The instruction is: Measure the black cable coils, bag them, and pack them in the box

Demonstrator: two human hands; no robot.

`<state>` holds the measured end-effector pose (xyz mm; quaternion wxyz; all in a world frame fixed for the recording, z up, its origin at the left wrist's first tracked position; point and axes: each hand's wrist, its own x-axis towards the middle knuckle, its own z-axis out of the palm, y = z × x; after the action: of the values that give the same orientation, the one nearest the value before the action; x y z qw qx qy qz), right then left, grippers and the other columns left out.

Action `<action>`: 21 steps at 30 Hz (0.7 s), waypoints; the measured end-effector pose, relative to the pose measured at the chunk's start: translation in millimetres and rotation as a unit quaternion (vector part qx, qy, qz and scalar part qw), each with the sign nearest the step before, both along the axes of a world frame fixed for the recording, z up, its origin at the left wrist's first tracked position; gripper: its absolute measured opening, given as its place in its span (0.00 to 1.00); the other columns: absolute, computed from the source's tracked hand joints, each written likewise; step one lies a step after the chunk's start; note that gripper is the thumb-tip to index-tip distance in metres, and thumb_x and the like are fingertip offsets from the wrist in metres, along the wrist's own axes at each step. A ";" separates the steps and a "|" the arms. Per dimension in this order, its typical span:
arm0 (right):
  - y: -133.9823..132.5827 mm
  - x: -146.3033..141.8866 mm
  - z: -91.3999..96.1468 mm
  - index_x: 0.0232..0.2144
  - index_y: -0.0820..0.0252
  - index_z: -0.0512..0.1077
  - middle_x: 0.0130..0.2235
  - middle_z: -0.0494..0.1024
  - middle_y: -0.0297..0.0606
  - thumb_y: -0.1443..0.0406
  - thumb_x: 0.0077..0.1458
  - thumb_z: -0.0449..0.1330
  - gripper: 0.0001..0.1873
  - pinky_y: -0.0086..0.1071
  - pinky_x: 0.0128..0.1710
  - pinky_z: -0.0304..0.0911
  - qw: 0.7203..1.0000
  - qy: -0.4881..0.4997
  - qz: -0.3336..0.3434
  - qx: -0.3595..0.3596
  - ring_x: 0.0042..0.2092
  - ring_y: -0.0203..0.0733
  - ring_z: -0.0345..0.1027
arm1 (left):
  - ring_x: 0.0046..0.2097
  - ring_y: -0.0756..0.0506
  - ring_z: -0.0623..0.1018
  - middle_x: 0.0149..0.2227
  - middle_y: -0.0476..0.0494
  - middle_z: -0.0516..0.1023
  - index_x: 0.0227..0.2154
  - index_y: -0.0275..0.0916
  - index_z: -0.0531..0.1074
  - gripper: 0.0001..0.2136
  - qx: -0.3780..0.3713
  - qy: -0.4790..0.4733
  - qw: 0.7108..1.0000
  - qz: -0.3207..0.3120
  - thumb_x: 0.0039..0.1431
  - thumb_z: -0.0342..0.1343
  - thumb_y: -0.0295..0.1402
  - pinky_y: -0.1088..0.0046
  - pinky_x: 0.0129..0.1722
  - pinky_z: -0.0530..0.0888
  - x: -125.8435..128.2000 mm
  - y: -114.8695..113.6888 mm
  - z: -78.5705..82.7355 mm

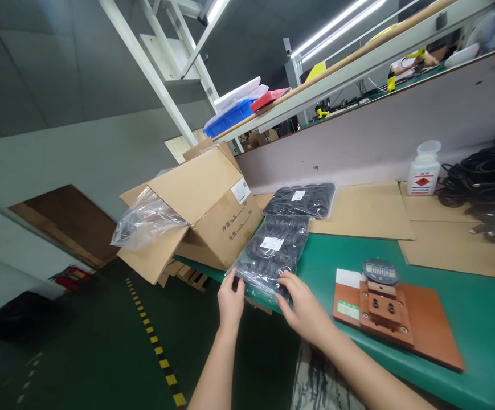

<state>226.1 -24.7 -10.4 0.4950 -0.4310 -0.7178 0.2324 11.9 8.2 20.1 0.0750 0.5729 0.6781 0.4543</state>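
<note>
A clear plastic bag of coiled black cables (264, 256) with a white label lies at the table's near edge, beside a cardboard box. My left hand (230, 302) grips the near left corner of this bag, thumb and fingers closed at its edge. On the near right side, my right hand (305, 310) holds the same bag, fingers on top and thumb lower at the plastic edge. Behind it lies a second bag of black cables (311, 196), also labelled and touching the first.
The open cardboard box (225, 216) stands left, plastic liner (148, 222) spilling out. A digital gauge (380, 272) on a brown base (435, 330) sits right on the green table (328, 250). A white bottle (424, 171) and loose black cables (482, 176) are farther back.
</note>
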 end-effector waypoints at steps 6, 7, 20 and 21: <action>-0.1 0.2 0.5 0.49 0.61 0.68 0.57 0.69 0.51 0.64 0.61 0.53 0.14 0.50 0.59 0.62 1.000 0.000 0.002 -0.007 0.61 0.54 0.61 | 0.52 0.36 0.78 0.47 0.37 0.81 0.45 0.38 0.78 0.16 -0.013 -0.148 0.988 0.035 0.51 0.64 0.31 0.59 0.57 0.69 -8.9 -3.7 3.4; -0.2 0.2 0.9 0.49 0.61 0.68 0.57 0.69 0.51 0.64 0.61 0.53 0.14 0.50 0.59 0.62 1.000 0.001 0.001 -0.008 0.61 0.54 0.62 | 0.52 0.36 0.78 0.47 0.38 0.81 0.45 0.39 0.78 0.17 -0.013 -0.173 0.984 0.040 0.51 0.64 0.31 0.59 0.57 0.69 -9.7 -11.1 4.8; -7.0 5.4 18.4 0.47 0.59 0.68 0.54 0.71 0.51 0.61 0.60 0.55 0.14 0.53 0.60 0.58 0.992 0.110 0.046 -0.047 0.59 0.56 0.62 | 0.46 0.39 0.79 0.45 0.34 0.81 0.39 0.34 0.79 0.08 -0.071 -0.597 0.799 -0.013 0.60 0.56 0.25 0.54 0.45 0.80 40.0 -127.3 29.5; -12.7 7.9 25.5 0.48 0.58 0.68 0.53 0.71 0.50 0.60 0.61 0.55 0.15 0.52 0.60 0.58 0.988 0.131 0.057 -0.060 0.58 0.55 0.64 | 0.46 0.40 0.80 0.44 0.35 0.81 0.39 0.34 0.79 0.08 -0.069 -0.608 0.791 -0.025 0.60 0.56 0.25 0.55 0.44 0.80 49.9 -129.0 35.7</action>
<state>234.0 -37.4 15.1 0.5442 -0.3838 -0.6549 0.3574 61.8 -120.8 55.8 0.5227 0.1886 0.5073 0.6587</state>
